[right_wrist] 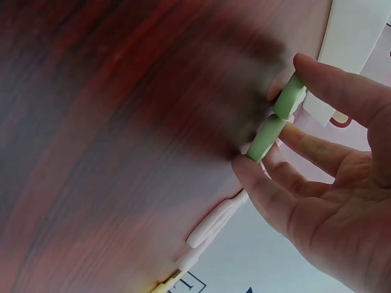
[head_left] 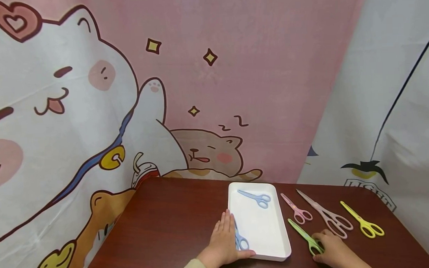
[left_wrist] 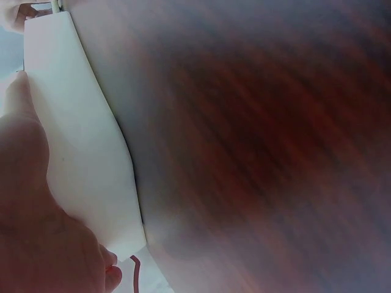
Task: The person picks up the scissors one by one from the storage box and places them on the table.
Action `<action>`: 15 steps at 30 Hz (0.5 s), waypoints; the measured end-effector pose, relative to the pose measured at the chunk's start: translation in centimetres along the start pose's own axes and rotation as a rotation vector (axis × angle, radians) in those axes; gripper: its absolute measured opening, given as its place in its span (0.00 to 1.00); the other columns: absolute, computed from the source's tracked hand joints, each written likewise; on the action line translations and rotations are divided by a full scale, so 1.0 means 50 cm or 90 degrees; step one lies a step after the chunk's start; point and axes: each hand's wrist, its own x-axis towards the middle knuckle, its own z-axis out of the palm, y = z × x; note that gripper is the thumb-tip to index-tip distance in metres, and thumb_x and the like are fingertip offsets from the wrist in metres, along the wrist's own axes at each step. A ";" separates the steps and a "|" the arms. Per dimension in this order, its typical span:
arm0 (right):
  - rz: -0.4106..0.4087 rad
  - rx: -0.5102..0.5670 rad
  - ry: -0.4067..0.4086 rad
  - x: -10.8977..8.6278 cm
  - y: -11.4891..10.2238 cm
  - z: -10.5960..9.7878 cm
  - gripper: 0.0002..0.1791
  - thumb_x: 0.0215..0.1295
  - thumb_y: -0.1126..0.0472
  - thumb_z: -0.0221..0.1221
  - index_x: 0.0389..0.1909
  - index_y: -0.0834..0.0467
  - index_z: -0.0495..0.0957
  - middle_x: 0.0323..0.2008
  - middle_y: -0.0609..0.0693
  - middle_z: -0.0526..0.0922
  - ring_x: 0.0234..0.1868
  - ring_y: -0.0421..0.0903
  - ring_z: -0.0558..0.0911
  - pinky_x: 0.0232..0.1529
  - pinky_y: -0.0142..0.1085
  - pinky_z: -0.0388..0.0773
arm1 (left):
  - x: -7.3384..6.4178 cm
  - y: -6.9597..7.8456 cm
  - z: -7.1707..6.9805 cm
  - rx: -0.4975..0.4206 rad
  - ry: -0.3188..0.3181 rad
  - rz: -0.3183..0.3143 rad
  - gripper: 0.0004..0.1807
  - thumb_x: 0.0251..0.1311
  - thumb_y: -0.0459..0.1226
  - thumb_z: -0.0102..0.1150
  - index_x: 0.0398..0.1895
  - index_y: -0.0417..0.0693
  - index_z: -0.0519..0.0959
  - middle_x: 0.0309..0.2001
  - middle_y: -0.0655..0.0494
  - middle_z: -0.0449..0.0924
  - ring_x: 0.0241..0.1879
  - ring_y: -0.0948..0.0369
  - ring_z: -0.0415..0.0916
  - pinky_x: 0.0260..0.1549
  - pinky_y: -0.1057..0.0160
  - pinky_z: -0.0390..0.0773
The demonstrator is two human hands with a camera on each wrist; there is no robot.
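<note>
My left hand (head_left: 222, 242) rests against the left side and near left corner of a white tray (head_left: 265, 234), fingers straight and thumb along the near rim. Inside the tray lie two pairs of blue scissors: one (head_left: 262, 202) at the far end, another (head_left: 242, 243) beside my left hand and partly hidden by it. To the tray's right, my right hand (head_left: 335, 251) pinches the handles of green scissors (head_left: 299, 230), whose blades point away toward the tray. In the right wrist view, thumb and fingertips hold the green handle loops (right_wrist: 267, 137) from both sides.
Right of the tray lie small pink scissors (head_left: 298, 212), larger pale pink scissors (head_left: 325, 213) close to my right hand, and yellow scissors (head_left: 361, 221) further right. They lie on a dark brown table (head_left: 168, 226). A cartoon-printed cloth (head_left: 269, 88) hangs behind its far edge.
</note>
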 end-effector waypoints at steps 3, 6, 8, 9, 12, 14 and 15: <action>0.004 -0.002 -0.008 0.000 -0.001 0.000 0.30 0.37 0.51 0.75 0.42 0.63 0.80 0.35 0.52 0.76 0.37 0.50 0.76 0.37 0.48 0.73 | 0.000 -0.001 0.000 0.002 0.001 0.000 0.73 0.31 0.84 0.39 0.74 0.39 0.47 0.75 0.42 0.40 0.74 0.50 0.41 0.68 0.52 0.55; 0.006 -0.002 -0.015 -0.001 -0.001 -0.002 0.30 0.38 0.51 0.75 0.42 0.63 0.79 0.35 0.51 0.76 0.37 0.48 0.75 0.36 0.46 0.73 | 0.001 -0.001 0.000 0.001 -0.002 0.000 0.74 0.31 0.84 0.38 0.74 0.39 0.47 0.75 0.42 0.40 0.74 0.50 0.41 0.68 0.51 0.56; 0.004 -0.002 -0.021 -0.002 0.000 -0.002 0.30 0.39 0.51 0.75 0.42 0.63 0.79 0.35 0.52 0.75 0.36 0.48 0.75 0.35 0.45 0.72 | 0.001 -0.001 0.001 0.000 -0.004 0.000 0.74 0.31 0.84 0.38 0.74 0.39 0.47 0.75 0.42 0.40 0.74 0.50 0.41 0.68 0.51 0.55; 0.005 -0.002 -0.024 -0.002 0.001 -0.002 0.30 0.39 0.51 0.74 0.42 0.64 0.79 0.35 0.52 0.75 0.36 0.48 0.74 0.35 0.45 0.72 | 0.001 0.000 0.001 0.000 -0.005 0.000 0.74 0.31 0.84 0.38 0.74 0.39 0.47 0.75 0.42 0.39 0.74 0.50 0.41 0.68 0.51 0.55; 0.004 -0.005 -0.029 -0.001 0.002 -0.002 0.30 0.39 0.51 0.75 0.42 0.64 0.79 0.34 0.52 0.75 0.35 0.48 0.74 0.35 0.45 0.72 | 0.002 -0.001 0.001 0.000 -0.006 -0.001 0.74 0.31 0.84 0.37 0.74 0.39 0.47 0.76 0.43 0.39 0.75 0.50 0.40 0.68 0.52 0.55; 0.005 -0.009 -0.030 0.002 0.003 -0.002 0.30 0.38 0.51 0.75 0.42 0.64 0.79 0.34 0.52 0.74 0.35 0.48 0.74 0.36 0.46 0.73 | 0.002 0.000 0.000 -0.001 -0.006 -0.001 0.74 0.31 0.84 0.38 0.74 0.39 0.47 0.76 0.43 0.39 0.75 0.50 0.40 0.68 0.51 0.55; 0.004 -0.013 -0.029 0.003 0.004 0.000 0.30 0.38 0.51 0.75 0.41 0.64 0.79 0.34 0.52 0.74 0.35 0.48 0.74 0.36 0.47 0.73 | 0.002 0.000 0.000 -0.001 -0.006 -0.001 0.73 0.31 0.84 0.38 0.74 0.39 0.47 0.76 0.43 0.39 0.75 0.50 0.40 0.68 0.51 0.55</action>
